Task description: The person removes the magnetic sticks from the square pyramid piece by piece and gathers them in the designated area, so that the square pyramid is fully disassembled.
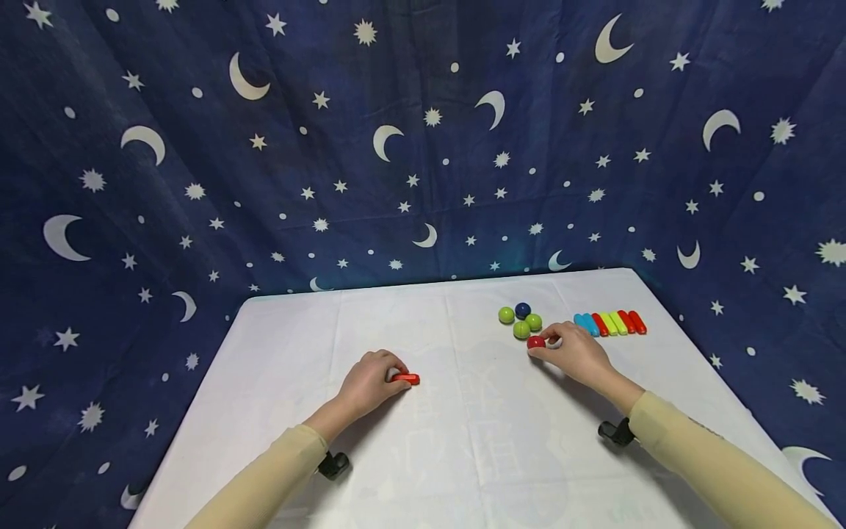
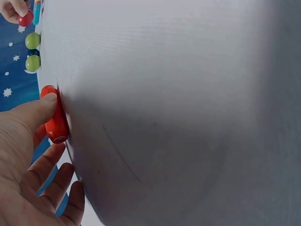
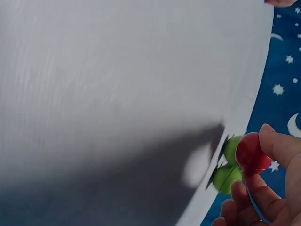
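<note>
My left hand [image 1: 374, 380] pinches a red stick-shaped piece with rounded ends [image 2: 55, 115] between thumb and fingers, low over the white cloth left of centre. Its other fingers spread loosely beside the piece in the left wrist view. Farther right, my right hand [image 1: 576, 354] holds a red ball [image 3: 253, 152] between thumb and fingertips. Just beyond that ball, a small cluster holds several green balls [image 1: 521, 330] and one dark blue ball [image 1: 523, 311]. In the right wrist view, two green balls [image 3: 226, 179] show behind the red one.
A row of blue, red and yellow-green sticks [image 1: 613, 323] lies side by side behind my right hand. The white-covered table [image 1: 463, 455] ends at a dark blue curtain [image 1: 410, 147] printed with moons and stars. A black wrist device [image 1: 616, 432] hangs under the right forearm.
</note>
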A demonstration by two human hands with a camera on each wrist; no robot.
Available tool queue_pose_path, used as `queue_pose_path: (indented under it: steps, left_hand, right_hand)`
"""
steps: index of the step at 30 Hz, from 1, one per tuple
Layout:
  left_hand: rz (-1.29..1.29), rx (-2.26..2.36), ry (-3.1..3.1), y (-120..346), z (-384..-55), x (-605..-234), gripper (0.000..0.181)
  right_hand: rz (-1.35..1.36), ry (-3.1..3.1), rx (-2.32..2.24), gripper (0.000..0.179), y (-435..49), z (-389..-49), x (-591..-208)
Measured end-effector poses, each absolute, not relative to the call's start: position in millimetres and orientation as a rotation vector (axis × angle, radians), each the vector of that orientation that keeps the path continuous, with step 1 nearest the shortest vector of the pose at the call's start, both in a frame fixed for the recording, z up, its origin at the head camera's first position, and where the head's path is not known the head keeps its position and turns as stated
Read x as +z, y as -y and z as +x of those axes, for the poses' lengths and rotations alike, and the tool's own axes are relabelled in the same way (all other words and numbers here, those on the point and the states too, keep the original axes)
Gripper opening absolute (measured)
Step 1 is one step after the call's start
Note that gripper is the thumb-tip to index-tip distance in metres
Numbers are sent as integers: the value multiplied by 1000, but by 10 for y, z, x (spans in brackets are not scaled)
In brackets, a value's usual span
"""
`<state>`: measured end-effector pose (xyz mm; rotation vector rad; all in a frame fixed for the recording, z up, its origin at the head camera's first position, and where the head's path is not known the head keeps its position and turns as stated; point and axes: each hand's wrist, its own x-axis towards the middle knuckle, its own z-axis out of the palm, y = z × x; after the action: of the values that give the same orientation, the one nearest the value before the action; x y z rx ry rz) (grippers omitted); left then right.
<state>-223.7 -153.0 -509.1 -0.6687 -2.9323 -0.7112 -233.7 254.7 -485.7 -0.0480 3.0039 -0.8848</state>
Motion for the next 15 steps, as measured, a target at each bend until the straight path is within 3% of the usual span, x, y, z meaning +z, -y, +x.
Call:
queue_pose_path:
  steps: [15]
  left_hand:
    - [-668,-710,2934,1524,-2225,-5093,17]
  right_hand:
    - [-24,-3042,-806,53,-2588,-2529,-5019]
